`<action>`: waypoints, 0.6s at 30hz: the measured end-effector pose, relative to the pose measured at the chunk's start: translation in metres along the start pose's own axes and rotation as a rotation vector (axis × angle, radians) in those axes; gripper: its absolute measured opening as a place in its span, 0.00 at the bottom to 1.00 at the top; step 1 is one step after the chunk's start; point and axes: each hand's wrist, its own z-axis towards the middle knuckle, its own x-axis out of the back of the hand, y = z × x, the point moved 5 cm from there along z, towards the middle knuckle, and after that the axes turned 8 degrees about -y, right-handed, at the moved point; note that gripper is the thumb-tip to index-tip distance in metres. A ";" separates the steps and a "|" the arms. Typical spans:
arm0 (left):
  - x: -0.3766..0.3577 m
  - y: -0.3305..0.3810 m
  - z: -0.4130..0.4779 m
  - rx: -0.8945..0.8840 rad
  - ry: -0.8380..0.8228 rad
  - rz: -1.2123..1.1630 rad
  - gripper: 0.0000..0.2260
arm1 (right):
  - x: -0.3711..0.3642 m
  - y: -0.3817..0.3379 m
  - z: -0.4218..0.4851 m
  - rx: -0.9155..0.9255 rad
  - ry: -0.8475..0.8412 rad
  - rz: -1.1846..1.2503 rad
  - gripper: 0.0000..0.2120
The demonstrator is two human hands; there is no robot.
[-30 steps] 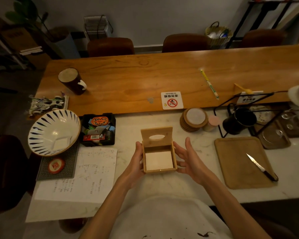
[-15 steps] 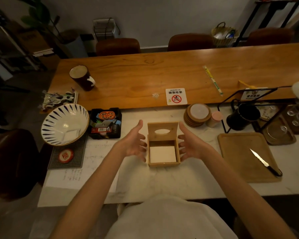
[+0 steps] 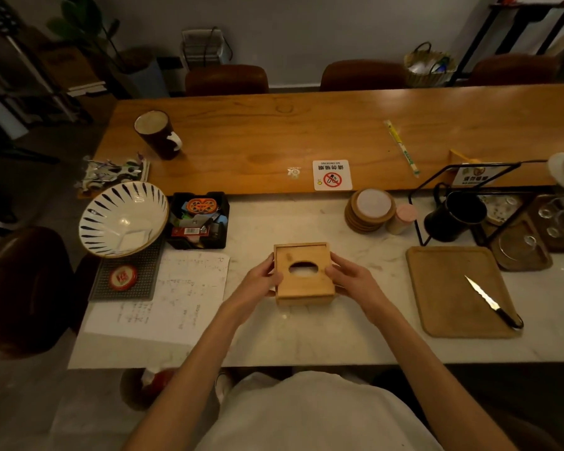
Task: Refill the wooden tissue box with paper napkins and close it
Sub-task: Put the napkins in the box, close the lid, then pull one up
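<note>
My left hand [image 3: 263, 281] and right hand [image 3: 347, 278] each hold one side of the square, light-brown wooden tissue box [image 3: 305, 299]. The fingers of both are curled over its top edges, so both are closed around it and neither is free. The box sits flat on the white marble surface [image 3: 306, 340] right in front of me. It lies between the written sheet of paper [image 3: 183, 297] on my left and the tan wooden cutting board [image 3: 450, 288] on my right, apart from both.

To finish this step well, I reckon I should press the flat wooden lid [image 3: 310, 284] down evenly with both hands. I would check that it seats inside the rim on all four sides and does not ride up at one corner. I would also steady the box so it does not skid on the smooth stone.

The lid looks level and fully down. Its oval slot [image 3: 303, 264] shows something pale beneath, which I take to be the white paper napkins [image 3: 302, 271]. None of them pokes out through the opening.
</note>
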 end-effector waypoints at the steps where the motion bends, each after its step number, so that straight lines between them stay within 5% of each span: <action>1: -0.002 -0.005 0.001 -0.032 0.040 0.008 0.23 | -0.002 0.004 -0.002 0.062 0.049 -0.012 0.24; 18: -0.007 -0.012 0.008 -0.069 0.261 0.110 0.26 | -0.004 0.015 0.004 0.132 0.172 -0.127 0.25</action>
